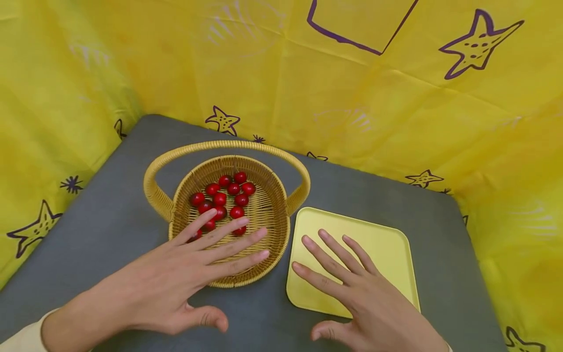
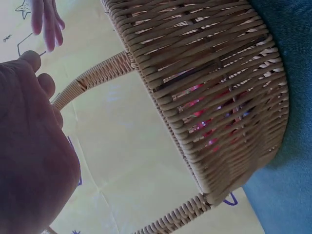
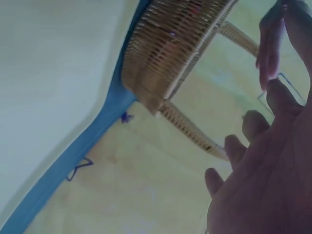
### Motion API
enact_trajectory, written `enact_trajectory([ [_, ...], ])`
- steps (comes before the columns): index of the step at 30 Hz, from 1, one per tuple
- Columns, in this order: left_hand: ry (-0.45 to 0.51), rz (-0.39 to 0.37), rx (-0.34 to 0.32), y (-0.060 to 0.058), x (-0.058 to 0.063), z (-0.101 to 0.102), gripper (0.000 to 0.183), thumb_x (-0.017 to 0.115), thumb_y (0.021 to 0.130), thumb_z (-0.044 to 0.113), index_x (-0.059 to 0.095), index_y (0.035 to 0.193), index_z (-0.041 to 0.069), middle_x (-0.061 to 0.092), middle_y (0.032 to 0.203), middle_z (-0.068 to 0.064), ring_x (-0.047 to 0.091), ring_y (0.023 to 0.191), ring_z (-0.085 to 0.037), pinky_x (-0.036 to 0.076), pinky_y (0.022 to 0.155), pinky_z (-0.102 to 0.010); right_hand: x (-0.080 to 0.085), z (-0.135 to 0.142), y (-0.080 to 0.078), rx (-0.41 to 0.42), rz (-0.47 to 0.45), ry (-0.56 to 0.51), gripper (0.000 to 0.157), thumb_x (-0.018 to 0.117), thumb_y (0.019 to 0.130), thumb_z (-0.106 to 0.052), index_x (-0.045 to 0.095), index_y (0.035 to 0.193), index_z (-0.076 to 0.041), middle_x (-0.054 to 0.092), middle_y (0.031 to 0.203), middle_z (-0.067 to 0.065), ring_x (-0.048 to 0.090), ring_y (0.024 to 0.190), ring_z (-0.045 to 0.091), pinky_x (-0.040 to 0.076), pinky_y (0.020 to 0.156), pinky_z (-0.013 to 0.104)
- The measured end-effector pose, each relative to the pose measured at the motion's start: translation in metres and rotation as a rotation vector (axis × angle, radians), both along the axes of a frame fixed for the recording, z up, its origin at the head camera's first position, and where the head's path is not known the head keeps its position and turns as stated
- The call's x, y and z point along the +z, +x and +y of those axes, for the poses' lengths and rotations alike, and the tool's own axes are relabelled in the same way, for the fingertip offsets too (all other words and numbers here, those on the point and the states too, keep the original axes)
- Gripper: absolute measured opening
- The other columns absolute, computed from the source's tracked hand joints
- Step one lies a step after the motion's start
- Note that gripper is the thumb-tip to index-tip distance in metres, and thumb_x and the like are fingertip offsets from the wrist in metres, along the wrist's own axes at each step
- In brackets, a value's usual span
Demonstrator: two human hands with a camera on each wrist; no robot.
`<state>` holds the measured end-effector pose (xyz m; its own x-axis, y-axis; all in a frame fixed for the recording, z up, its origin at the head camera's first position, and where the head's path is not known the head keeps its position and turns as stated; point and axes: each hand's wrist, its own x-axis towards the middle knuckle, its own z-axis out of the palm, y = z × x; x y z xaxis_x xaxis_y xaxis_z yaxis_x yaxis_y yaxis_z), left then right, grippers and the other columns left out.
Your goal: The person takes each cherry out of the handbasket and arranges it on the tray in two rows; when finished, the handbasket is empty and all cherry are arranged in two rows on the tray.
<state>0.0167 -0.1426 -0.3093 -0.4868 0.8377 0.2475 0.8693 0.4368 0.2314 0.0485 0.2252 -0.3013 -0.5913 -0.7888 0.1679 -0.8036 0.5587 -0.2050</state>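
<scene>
In the head view my left hand [image 1: 176,278] hovers with spread, straight fingers over the near part of a round wicker basket [image 1: 281,239]. Inside the basket lie several glossy dark-red cherries [image 1: 220,199], mostly in its left and far part; my fingers cover some of them. My right hand [image 1: 365,293], fingers likewise spread, is held above a pale yellow rectangular tray [image 1: 387,249] to the basket's right. Neither hand holds anything. From the left wrist, the basket's woven side [image 2: 209,97] shows red through its gaps. The right wrist view catches the tray's pale surface [image 3: 58,63].
A tall arched handle [image 1: 228,144] rises over the basket. Both containers stand on a dark grey table [image 1: 110,205]. Yellow cloth [image 1: 281,73] with starfish drawings hangs behind and along both sides.
</scene>
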Motion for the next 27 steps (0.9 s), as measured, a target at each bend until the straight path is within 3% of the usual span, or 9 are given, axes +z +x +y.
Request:
enact_trajectory([
  [5, -0.002, 0.009, 0.041, 0.003, -0.002, -0.005, 0.085, 0.035, 0.102, 0.076, 0.019, 0.171, 0.029, 0.013, 0.178, 0.004, 0.009, 0.164, -0.026, -0.007, 0.129, -0.049, 0.004, -0.011, -0.007, 0.010, -0.030, -0.026, 0.085, 0.057, 0.099, -0.068, 0.034, 0.167, -0.022, 0.024, 0.175, 0.010, 0.024, 0.160, 0.035, 0.009, 0.131, 0.046],
  [8, 0.081, 0.073, 0.101, 0.003, -0.006, -0.007, 0.085, 0.032, 0.106, 0.071, 0.013, 0.172, 0.020, 0.005, 0.179, -0.002, 0.000, 0.164, -0.029, -0.007, 0.130, -0.049, 0.007, -0.021, -0.014, -0.012, -0.104, -0.110, 0.083, 0.066, 0.102, -0.054, 0.031, 0.168, -0.016, 0.027, 0.174, 0.007, 0.032, 0.158, 0.026, 0.017, 0.130, 0.036],
  [10, 0.242, 0.148, 0.145, 0.000, -0.011, -0.006, 0.084, 0.036, 0.110, 0.063, 0.005, 0.172, 0.015, -0.004, 0.179, -0.004, -0.009, 0.163, -0.030, -0.009, 0.129, -0.054, 0.009, -0.030, -0.020, -0.032, -0.163, -0.205, 0.081, 0.071, 0.102, -0.040, 0.032, 0.167, -0.013, 0.032, 0.172, 0.004, 0.041, 0.153, 0.020, 0.027, 0.126, 0.031],
  [12, 0.493, 0.220, 0.214, -0.005, -0.016, -0.004, 0.088, 0.047, 0.110, 0.053, 0.000, 0.171, 0.010, -0.013, 0.177, -0.011, -0.020, 0.161, -0.034, -0.017, 0.125, -0.060, 0.008, -0.043, -0.028, -0.046, -0.213, -0.299, 0.077, 0.074, 0.102, -0.028, 0.034, 0.166, -0.012, 0.039, 0.169, 0.002, 0.048, 0.148, 0.018, 0.037, 0.121, 0.028],
  [15, 0.896, 0.216, 0.345, -0.012, -0.017, -0.002, 0.108, 0.070, 0.100, 0.036, -0.007, 0.167, 0.000, -0.023, 0.173, -0.022, -0.030, 0.157, -0.037, -0.025, 0.121, -0.060, 0.002, -0.063, -0.044, -0.066, -0.277, -0.405, 0.067, 0.073, 0.102, -0.020, 0.044, 0.162, -0.016, 0.051, 0.161, -0.003, 0.057, 0.139, 0.014, 0.049, 0.111, 0.031],
  [17, 1.074, 0.098, 0.417, -0.014, -0.015, -0.005, 0.114, 0.076, 0.094, 0.019, -0.010, 0.164, -0.005, -0.026, 0.171, -0.025, -0.031, 0.157, -0.036, -0.024, 0.123, -0.054, -0.004, -0.077, -0.054, -0.082, -0.344, -0.452, 0.059, 0.072, 0.103, -0.019, 0.051, 0.158, -0.018, 0.057, 0.155, -0.004, 0.060, 0.135, 0.011, 0.054, 0.106, 0.034],
  [20, 1.226, -0.237, 0.444, -0.013, -0.016, -0.014, 0.117, 0.070, 0.090, -0.009, -0.018, 0.166, 0.004, -0.027, 0.174, -0.010, -0.026, 0.159, -0.023, -0.013, 0.129, -0.041, -0.014, -0.095, -0.069, -0.121, -0.452, -0.485, 0.050, 0.070, 0.104, -0.018, 0.058, 0.152, -0.018, 0.064, 0.147, -0.004, 0.065, 0.127, 0.008, 0.057, 0.100, 0.033],
  [24, 1.284, -0.705, 0.471, -0.015, -0.033, -0.023, 0.116, 0.056, 0.094, -0.023, -0.015, 0.168, 0.032, -0.023, 0.174, 0.006, -0.020, 0.160, -0.013, -0.002, 0.129, -0.027, -0.025, -0.113, -0.084, -0.139, -0.528, -0.439, 0.044, 0.071, 0.102, -0.010, 0.064, 0.146, -0.011, 0.068, 0.142, 0.000, 0.070, 0.120, 0.012, 0.058, 0.097, 0.029],
  [27, 1.219, -0.905, 0.549, -0.018, -0.046, -0.029, 0.105, 0.056, 0.102, -0.013, -0.013, 0.168, 0.031, -0.020, 0.176, 0.002, -0.014, 0.161, -0.016, 0.007, 0.127, -0.021, -0.029, -0.123, -0.093, -0.138, -0.499, -0.341, 0.040, 0.072, 0.101, -0.008, 0.068, 0.141, -0.008, 0.071, 0.137, 0.002, 0.072, 0.117, 0.015, 0.057, 0.098, 0.027],
])
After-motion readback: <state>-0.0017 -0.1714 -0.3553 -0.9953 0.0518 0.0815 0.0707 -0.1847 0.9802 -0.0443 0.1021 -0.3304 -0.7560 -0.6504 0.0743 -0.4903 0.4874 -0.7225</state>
